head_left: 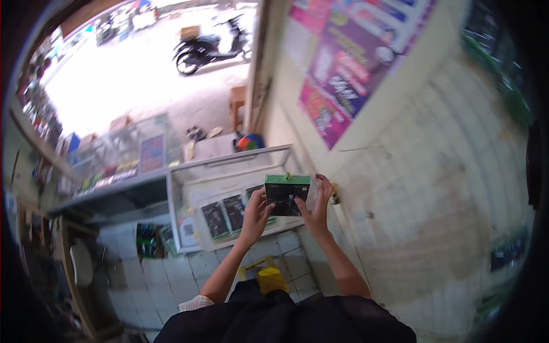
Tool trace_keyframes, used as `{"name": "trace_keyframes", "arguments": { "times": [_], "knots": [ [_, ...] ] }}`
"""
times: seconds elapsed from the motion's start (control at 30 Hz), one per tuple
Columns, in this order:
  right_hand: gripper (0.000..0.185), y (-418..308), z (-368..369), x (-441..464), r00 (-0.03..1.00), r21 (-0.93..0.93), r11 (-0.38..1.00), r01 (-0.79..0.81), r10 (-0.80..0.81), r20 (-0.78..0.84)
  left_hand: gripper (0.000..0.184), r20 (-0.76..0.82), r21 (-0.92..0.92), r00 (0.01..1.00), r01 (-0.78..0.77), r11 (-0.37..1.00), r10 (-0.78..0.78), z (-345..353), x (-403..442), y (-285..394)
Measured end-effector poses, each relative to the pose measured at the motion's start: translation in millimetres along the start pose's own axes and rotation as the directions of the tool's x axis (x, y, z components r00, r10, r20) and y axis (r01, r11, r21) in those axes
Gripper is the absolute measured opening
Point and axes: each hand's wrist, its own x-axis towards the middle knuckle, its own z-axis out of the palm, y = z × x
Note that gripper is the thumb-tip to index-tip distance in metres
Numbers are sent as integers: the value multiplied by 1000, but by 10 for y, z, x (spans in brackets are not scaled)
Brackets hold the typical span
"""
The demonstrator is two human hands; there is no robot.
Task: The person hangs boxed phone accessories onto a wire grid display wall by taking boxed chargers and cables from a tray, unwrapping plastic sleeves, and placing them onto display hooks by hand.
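Note:
Between my two hands is a flat black-and-green box (287, 191) in clear plastic wrap, with a small green piece at its top edge. My left hand (257, 214) grips its left side, thumb on the front. The right side is held by my right hand (316, 207), with the thumb across the front and fingers behind the loose plastic. Behind and below the box, several similar dark packs (234, 211) lie in a row in the glass display case (174, 188). Print on the box is too small to read.
Posters (343, 68) hang on the wall at right. More dark packs (150, 240) sit on the tiled floor near the case. A yellow stool (271, 279) is close to my legs. Outside the opening stands a motor scooter (211, 47). A white chair (82, 264) is at left.

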Motion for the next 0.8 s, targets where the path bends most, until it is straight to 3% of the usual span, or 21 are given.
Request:
{"name": "trace_keyframes", "arguments": {
  "times": [0.07, 0.13, 0.2, 0.27, 0.3, 0.33, 0.4, 0.43, 0.5, 0.53, 0.6, 0.67, 0.73, 0.8],
  "knots": [
    [66, -35, -425, -94, 998, -69, 997, 24, -28, -59, 34, 99, -27, 993, -67, 997, 70, 330, 46, 128],
    [63, -69, -810, -236, 988, 149, 986, -70, 90, -129, 39, 217, -89, 970, -94, 992, 111, 681, 48, 349],
    [64, -196, -1204, -448, 979, 36, 996, -76, 81, -187, 40, 316, -132, 935, -123, 984, 159, 1042, -21, 510],
    [66, -250, -1552, -690, 954, 269, 954, -132, 196, -226, 43, 442, -190, 886, -59, 980, 139, 1404, -155, 726],
    [67, -243, -1755, -810, 961, 128, 990, -52, 84, -262, 50, 503, -210, 849, -59, 976, 160, 1580, -237, 831],
    [67, -310, -1953, -901, 947, 92, 994, -53, 79, -313, 50, 550, -229, 815, -63, 971, 183, 1762, -343, 1002],
    [61, -528, -2328, -1089, 874, -65, 997, 41, -67, -481, 57, 544, -352, 768, -156, 923, 338, 2135, -570, 1317],
    [61, -611, -2507, -1173, 852, -105, 994, 25, -77, -518, 62, 591, -376, 695, -212, 902, 410, 2307, -638, 1370],
    [57, -752, -2853, -1302, 724, -251, 946, 207, -321, -611, 62, 619, -436, 614, -249, 865, 489, 2666, -819, 1509],
    [57, -811, -2998, -1395, 709, -279, 941, 189, -328, -625, 62, 610, -469, 572, -297, 832, 548, 2819, -914, 1572],
    [52, -950, -3289, -1539, 626, -499, 856, 131, -462, -628, 63, 623, -545, 532, -230, 806, 573, 3134, -1095, 1703],
    [49, -1171, -3614, -1627, 651, -521, 845, 121, -464, -601, 62, 524, -643, 431, -365, 673, 734, 3419, -1246, 1816],
    [51, -1394, -3898, -1630, 696, -680, 716, -158, -408, -591, 63, 523, -659, 382, -386, 646, 762, 3642, -1354, 1999],
    [55, -1607, -4191, -1555, 726, -644, 745, -174, -345, -595, 64, 539, -538, 238, -641, 548, 808, 3816, -1405, 2222]
  ]
}}
